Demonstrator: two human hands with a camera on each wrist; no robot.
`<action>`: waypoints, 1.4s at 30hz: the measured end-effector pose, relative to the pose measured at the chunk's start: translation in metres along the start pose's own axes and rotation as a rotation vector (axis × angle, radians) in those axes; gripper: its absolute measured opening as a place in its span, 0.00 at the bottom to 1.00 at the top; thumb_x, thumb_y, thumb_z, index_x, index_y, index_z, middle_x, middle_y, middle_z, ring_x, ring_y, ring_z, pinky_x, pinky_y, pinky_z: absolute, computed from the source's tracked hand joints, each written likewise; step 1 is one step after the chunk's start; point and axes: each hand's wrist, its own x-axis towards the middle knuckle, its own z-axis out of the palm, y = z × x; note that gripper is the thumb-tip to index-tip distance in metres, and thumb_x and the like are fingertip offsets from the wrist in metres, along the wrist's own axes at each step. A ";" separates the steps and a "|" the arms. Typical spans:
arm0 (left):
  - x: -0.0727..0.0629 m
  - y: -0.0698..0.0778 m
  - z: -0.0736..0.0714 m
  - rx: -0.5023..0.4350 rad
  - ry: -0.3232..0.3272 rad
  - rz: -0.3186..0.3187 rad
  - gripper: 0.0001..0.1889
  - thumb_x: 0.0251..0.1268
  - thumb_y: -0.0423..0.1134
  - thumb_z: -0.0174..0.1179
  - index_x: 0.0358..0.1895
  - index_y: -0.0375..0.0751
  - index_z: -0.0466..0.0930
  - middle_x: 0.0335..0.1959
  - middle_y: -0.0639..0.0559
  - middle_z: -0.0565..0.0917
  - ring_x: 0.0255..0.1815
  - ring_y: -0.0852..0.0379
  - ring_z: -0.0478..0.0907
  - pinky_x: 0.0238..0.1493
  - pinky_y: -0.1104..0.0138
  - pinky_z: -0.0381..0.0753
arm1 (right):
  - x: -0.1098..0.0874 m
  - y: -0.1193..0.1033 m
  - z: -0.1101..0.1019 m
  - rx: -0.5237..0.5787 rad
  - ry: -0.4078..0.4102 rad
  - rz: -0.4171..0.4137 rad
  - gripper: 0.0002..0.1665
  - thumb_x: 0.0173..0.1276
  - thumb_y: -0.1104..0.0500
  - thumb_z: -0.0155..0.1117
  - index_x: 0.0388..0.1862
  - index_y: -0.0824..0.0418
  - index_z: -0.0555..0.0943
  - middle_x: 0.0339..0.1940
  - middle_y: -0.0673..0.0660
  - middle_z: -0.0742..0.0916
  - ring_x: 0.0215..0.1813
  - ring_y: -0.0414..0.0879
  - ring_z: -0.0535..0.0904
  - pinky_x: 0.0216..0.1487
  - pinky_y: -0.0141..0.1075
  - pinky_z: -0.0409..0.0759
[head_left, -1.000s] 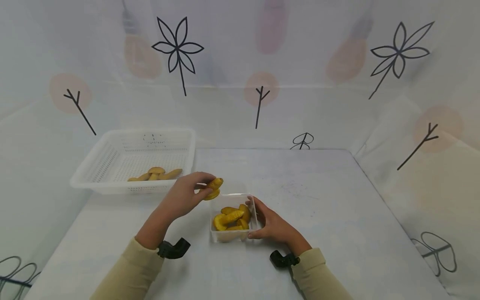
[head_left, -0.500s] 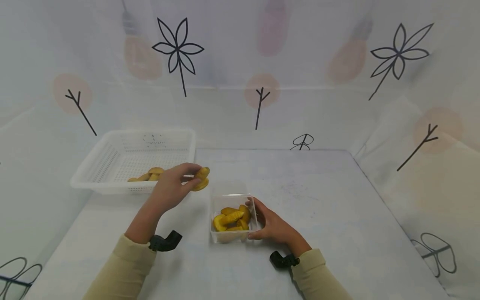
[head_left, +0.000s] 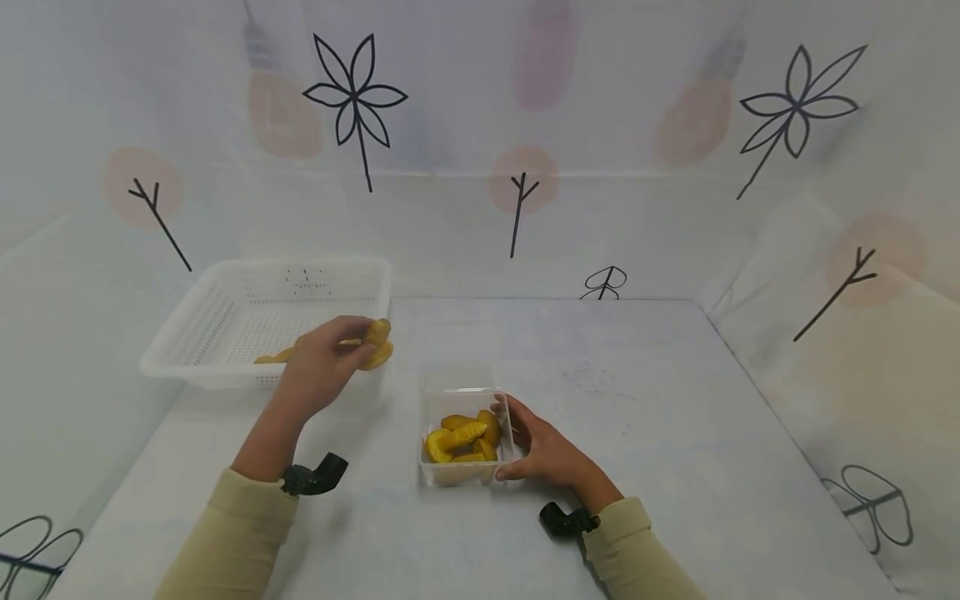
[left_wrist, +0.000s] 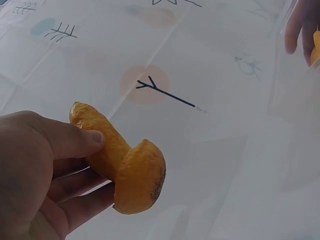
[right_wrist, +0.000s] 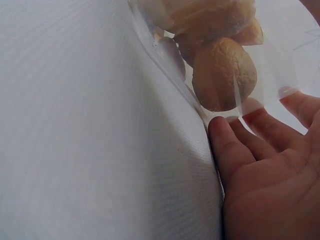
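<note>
My left hand [head_left: 322, 367] pinches a yellow mushroom [left_wrist: 140, 175] by its stem, between thumb and fingers. In the left wrist view its rounded cap points away from the palm, with a dark patch on one side. That hand is raised at the near right corner of a white perforated basket [head_left: 183, 360]. My right hand [head_left: 551, 454] holds the right side of a clear plastic box [head_left: 457, 475], thumb at the front and fingers further back. Several yellow mushrooms [head_left: 461, 435] lie in the box. The right wrist view shows a brownish mushroom [right_wrist: 225, 75] through its wall.
A few mushrooms [head_left: 273, 356] lie in the basket, partly hidden behind my left hand. The box stands on a white table [head_left: 637, 417], to the right of the basket and nearer me. A patterned white sheet [head_left: 450, 108] surrounds the table's back and sides.
My left hand has moved left and away from me with the mushroom, from beside the box to the basket's near right corner. The right hand and the box have stayed put.
</note>
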 end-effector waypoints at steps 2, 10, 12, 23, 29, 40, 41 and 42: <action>0.001 -0.004 -0.002 -0.004 0.026 -0.004 0.18 0.66 0.38 0.61 0.59 0.43 0.76 0.57 0.45 0.81 0.54 0.43 0.83 0.49 0.54 0.85 | 0.000 0.000 0.000 0.007 -0.002 0.003 0.67 0.49 0.50 0.80 0.79 0.47 0.46 0.79 0.53 0.60 0.79 0.53 0.56 0.73 0.49 0.62; 0.005 -0.017 -0.011 0.004 0.123 -0.020 0.18 0.67 0.37 0.60 0.60 0.41 0.75 0.59 0.43 0.80 0.55 0.43 0.82 0.50 0.54 0.84 | 0.000 -0.002 0.000 0.014 0.001 0.011 0.68 0.48 0.51 0.81 0.79 0.47 0.46 0.79 0.53 0.60 0.78 0.53 0.57 0.73 0.49 0.62; 0.007 -0.021 -0.013 0.004 0.142 -0.033 0.18 0.67 0.37 0.60 0.60 0.41 0.75 0.59 0.42 0.80 0.56 0.43 0.81 0.51 0.54 0.84 | 0.000 -0.001 0.000 0.012 0.001 0.014 0.69 0.47 0.50 0.81 0.79 0.47 0.46 0.79 0.53 0.60 0.78 0.53 0.57 0.73 0.49 0.62; 0.011 -0.041 -0.020 0.066 0.162 -0.113 0.20 0.68 0.38 0.59 0.62 0.42 0.74 0.60 0.39 0.79 0.56 0.39 0.81 0.53 0.51 0.82 | 0.000 0.000 0.001 0.025 -0.005 0.003 0.68 0.48 0.51 0.81 0.80 0.47 0.46 0.79 0.54 0.60 0.78 0.53 0.57 0.74 0.49 0.61; 0.014 -0.054 -0.026 0.104 0.138 -0.166 0.20 0.70 0.38 0.57 0.64 0.44 0.72 0.60 0.39 0.79 0.57 0.38 0.79 0.55 0.50 0.81 | 0.000 -0.002 0.001 0.032 -0.007 0.008 0.69 0.48 0.51 0.81 0.80 0.48 0.45 0.79 0.53 0.60 0.78 0.53 0.57 0.74 0.48 0.61; 0.019 -0.077 -0.045 0.131 0.074 -0.322 0.22 0.72 0.41 0.53 0.68 0.46 0.69 0.63 0.38 0.75 0.62 0.35 0.75 0.58 0.45 0.77 | 0.000 0.000 0.002 0.016 -0.003 0.003 0.67 0.48 0.51 0.81 0.79 0.43 0.46 0.79 0.53 0.59 0.78 0.52 0.57 0.73 0.47 0.62; 0.020 -0.078 -0.047 0.141 0.073 -0.328 0.22 0.72 0.40 0.52 0.68 0.46 0.68 0.64 0.38 0.75 0.62 0.35 0.74 0.59 0.45 0.77 | 0.000 0.000 0.002 0.016 -0.003 0.000 0.67 0.49 0.51 0.80 0.79 0.43 0.46 0.79 0.53 0.59 0.78 0.53 0.57 0.73 0.47 0.62; 0.020 -0.080 -0.048 0.151 0.071 -0.333 0.22 0.73 0.39 0.52 0.68 0.45 0.68 0.64 0.37 0.75 0.62 0.35 0.74 0.60 0.45 0.76 | 0.000 0.000 0.002 0.015 -0.003 -0.001 0.67 0.49 0.51 0.80 0.79 0.43 0.46 0.79 0.53 0.59 0.78 0.53 0.57 0.73 0.47 0.62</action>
